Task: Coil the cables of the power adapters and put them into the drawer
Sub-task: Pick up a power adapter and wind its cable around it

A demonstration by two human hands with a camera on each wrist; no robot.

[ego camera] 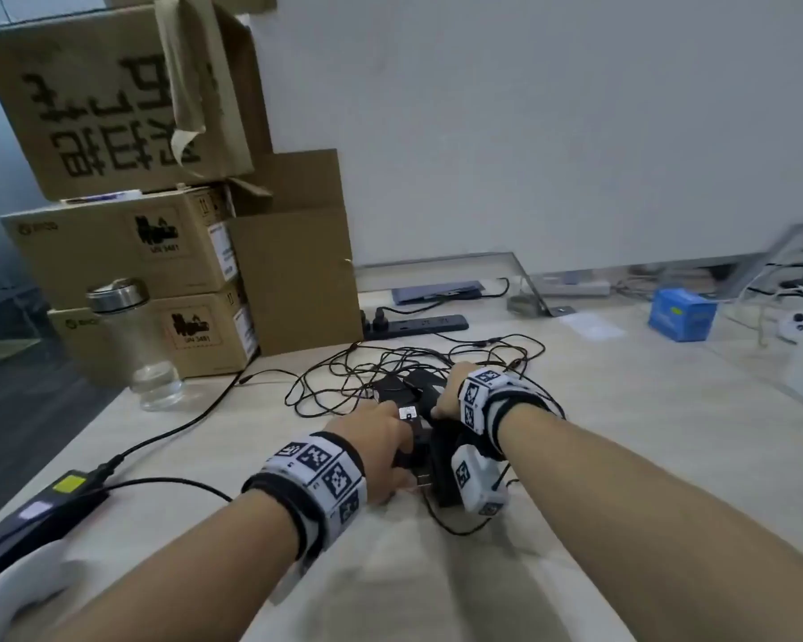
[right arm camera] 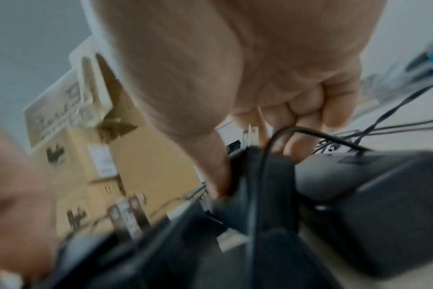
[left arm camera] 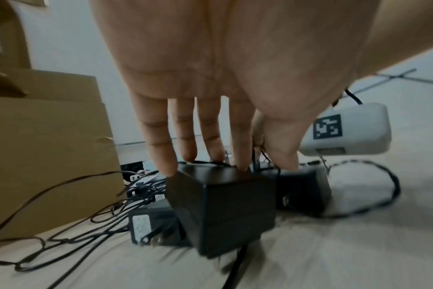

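Several black power adapters (ego camera: 416, 386) lie piled mid-table, with their thin black cables (ego camera: 390, 363) tangled behind them. My left hand (ego camera: 402, 456) holds one adapter (left arm camera: 223, 211) from above, fingers (left arm camera: 161, 156) on its far top edge and thumb at its right side. Another adapter (left arm camera: 153, 228) lies on its side, prongs showing, and a third (left arm camera: 304, 187) stands to the right. My right hand (ego camera: 441, 400) grips an adapter (right arm camera: 265, 176) at its pronged end, thumb on one side and fingers curled behind. No drawer is in view.
Stacked cardboard boxes (ego camera: 135, 252) fill the back left, with a glass bottle (ego camera: 140, 345) in front. A black power strip (ego camera: 418, 324) lies behind the tangle. A blue box (ego camera: 680, 312) sits at the back right. A large power brick (ego camera: 42, 507) and its cord lie front left.
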